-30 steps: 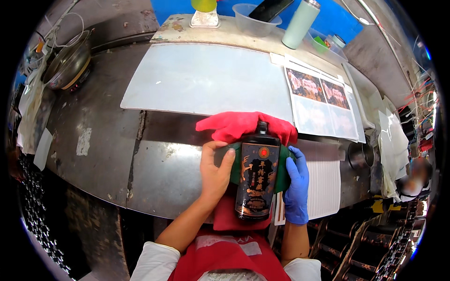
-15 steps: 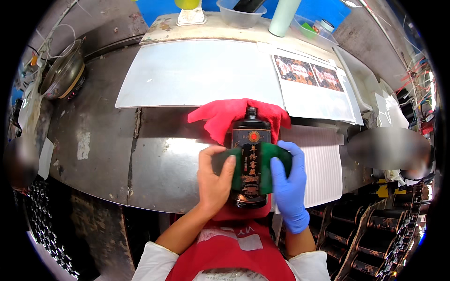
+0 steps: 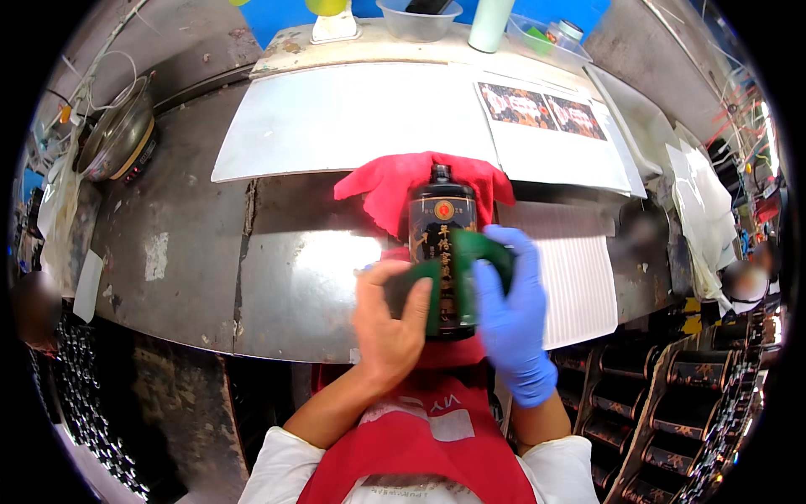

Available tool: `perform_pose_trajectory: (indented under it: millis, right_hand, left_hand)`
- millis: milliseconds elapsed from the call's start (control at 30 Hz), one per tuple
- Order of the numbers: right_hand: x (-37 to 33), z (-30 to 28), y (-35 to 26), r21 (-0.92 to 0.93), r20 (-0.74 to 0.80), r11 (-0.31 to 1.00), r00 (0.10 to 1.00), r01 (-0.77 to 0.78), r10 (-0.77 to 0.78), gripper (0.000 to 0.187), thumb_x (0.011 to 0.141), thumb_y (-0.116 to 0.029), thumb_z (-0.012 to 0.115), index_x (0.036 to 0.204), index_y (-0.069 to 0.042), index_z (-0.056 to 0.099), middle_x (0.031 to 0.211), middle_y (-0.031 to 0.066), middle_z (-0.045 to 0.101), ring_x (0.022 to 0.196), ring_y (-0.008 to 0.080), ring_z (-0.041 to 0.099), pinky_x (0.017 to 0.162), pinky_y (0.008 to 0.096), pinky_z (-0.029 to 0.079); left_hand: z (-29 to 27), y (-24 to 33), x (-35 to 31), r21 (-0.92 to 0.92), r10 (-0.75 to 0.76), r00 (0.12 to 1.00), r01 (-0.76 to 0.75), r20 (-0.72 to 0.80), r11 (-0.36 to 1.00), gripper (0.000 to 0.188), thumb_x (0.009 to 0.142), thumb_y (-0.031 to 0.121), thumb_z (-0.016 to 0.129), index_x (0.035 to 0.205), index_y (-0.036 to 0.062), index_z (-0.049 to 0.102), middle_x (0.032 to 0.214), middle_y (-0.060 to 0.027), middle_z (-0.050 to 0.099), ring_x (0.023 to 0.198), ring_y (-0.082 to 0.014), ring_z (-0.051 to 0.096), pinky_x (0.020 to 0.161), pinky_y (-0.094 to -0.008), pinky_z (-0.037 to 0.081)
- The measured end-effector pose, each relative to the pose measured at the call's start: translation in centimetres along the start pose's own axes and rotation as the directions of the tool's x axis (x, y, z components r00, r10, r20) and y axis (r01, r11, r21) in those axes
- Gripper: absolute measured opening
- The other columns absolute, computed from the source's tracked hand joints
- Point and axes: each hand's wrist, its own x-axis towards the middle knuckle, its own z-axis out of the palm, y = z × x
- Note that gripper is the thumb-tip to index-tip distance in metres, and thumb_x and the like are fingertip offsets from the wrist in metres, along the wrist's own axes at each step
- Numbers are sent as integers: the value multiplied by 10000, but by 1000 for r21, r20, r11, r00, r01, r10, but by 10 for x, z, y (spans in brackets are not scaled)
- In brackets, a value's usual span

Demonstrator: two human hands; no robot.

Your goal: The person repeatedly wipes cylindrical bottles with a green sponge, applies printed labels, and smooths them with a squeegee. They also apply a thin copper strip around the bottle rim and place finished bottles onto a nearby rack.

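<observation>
A black bottle [image 3: 440, 210] with gold and red decoration lies on a red cloth [image 3: 376, 195] in front of me, its neck pointing away. My left hand [image 3: 388, 323], bare, grips a dark green flat pad [image 3: 430, 302] between thumb and fingers over the bottle's lower left side. My right hand [image 3: 514, 323], in a blue glove, pinches a second green flat pad [image 3: 467, 262] against the bottle's right side. That pad bends under the fingers. The pads cover part of the bottle's front, and motion blurs their edges.
Beyond the cloth lies a white board [image 3: 361, 122]. Printed sheets [image 3: 558, 155] are at its right, and striped paper [image 3: 578, 286] sits nearer. A metal pan [image 3: 117, 139] stands far left. Plastic tubs [image 3: 420, 23] line the back. Racks of dark bottles [image 3: 684, 412] stand below right.
The whole view has shifted slightly. Relative to the bottle, my left hand's pad has moved right and lower, and my right hand's pad slightly left, narrowing the gap between them.
</observation>
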Motion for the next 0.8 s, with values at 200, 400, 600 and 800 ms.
perform_pose_trajectory:
  millis: [200,400,600,800]
  right_hand:
    - [-12,-11,64,324,-91,939,984,-115,152,324,886,-122,556,1183,-34,458,1044,83,543,939,139,527,830,269,440]
    - [-7,-3,107,563,-1,796,963,-222,269,309,911,-103,523,1205,-36,456,1050,59,538,930,104,513,824,228,431]
    - [14,7,119,603,-22,784,979,-149,203,335,869,-34,555,1189,-21,457,1056,68,539,948,112,519,840,234,429]
    - [30,-27,43,294,34,913,952,282,-305,201,718,35,674,872,-87,634,855,16,612,798,129,579,704,272,474]
  left_hand:
    - [0,-39,-16,-147,-290,956,293,40,945,252,852,103,608,1049,0,489,1010,-88,495,972,-171,472,880,-286,373]
    - [0,-49,-20,-88,-295,954,298,42,951,253,858,123,606,1042,-3,487,996,-71,492,963,-158,460,882,-279,360]
    - [-2,-53,-13,49,-265,964,264,15,963,250,864,148,604,1036,3,494,974,-71,505,920,-153,475,835,-277,390]
    - [-46,-87,-5,525,-185,979,111,90,844,260,825,139,617,1026,7,516,978,-195,566,878,-347,543,796,-384,431]
